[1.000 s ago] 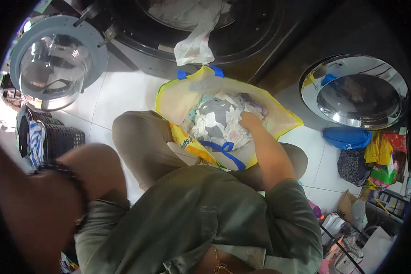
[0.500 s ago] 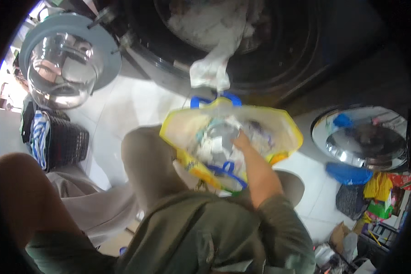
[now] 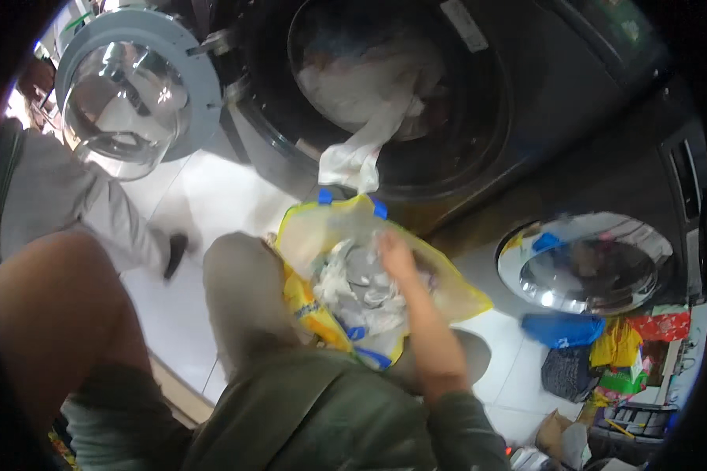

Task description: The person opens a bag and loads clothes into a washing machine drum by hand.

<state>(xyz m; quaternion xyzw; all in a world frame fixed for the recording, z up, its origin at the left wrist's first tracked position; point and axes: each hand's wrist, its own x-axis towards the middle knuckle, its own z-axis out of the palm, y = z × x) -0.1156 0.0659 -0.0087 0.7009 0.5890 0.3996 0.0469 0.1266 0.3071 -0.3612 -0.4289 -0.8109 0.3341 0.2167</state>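
Observation:
A yellow-edged shopping bag point(image 3: 463, 302) with blue handles stands between my knees, its mouth wide. White and grey laundry point(image 3: 365, 294) lies loosely inside it. My right hand point(image 3: 394, 255) reaches down into the bag, fingers curled against the laundry. Blur hides exactly what they hold. My left forearm point(image 3: 63, 306) rises at the left, but its hand is out of view. Ahead, the open drum of a front-loading machine point(image 3: 479, 118) contains pale laundry point(image 3: 361, 78). One white cloth point(image 3: 353, 165) hangs over the drum's lip above the bag.
The machine's round glass door point(image 3: 126, 102) is swung out at the left. Another person's grey-trousered leg point(image 3: 106, 204) stands there. At the right are a second machine's closed round door point(image 3: 589, 263), a blue bag point(image 3: 562, 330), a yellow bag point(image 3: 613, 341) and a dark bag point(image 3: 569, 373).
The view has shifted. The other person's leg has moved forward on the left, and the dark basket there no longer shows. My right hand remains in the bag, whose mouth has narrowed.

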